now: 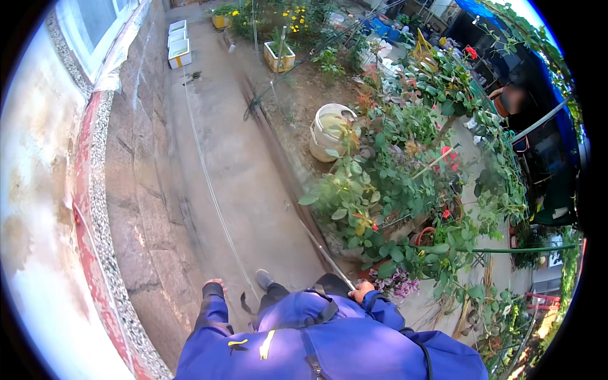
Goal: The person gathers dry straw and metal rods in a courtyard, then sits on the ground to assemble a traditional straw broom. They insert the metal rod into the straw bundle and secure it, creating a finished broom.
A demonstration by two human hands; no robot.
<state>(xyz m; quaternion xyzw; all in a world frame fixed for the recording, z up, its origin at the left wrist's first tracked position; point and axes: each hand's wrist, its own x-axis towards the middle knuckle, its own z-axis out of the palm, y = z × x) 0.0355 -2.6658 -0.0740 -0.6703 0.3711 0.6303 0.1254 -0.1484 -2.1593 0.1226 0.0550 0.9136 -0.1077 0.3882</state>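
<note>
My right hand (362, 292) is closed round the end of a thin, light-coloured pole (334, 263), beside my hip. The pole slants away ahead of me, toward the edge of the planting bed; its far end is hard to make out. On the other side my left hand (215, 283) hangs low near the stone wall, past a dark cuff. Its fingers are too small and blurred to read, and nothing shows in it. One grey shoe (264, 278) shows on the concrete path (234, 164) between my hands.
A stone-based wall (136, 183) runs along the left. On the right, leafy rose bushes (405, 171) lean out by a white bucket (330, 130). White foam boxes (180, 54) and a planter box (279, 57) stand farther ahead. A thin line (206, 168) runs along the path.
</note>
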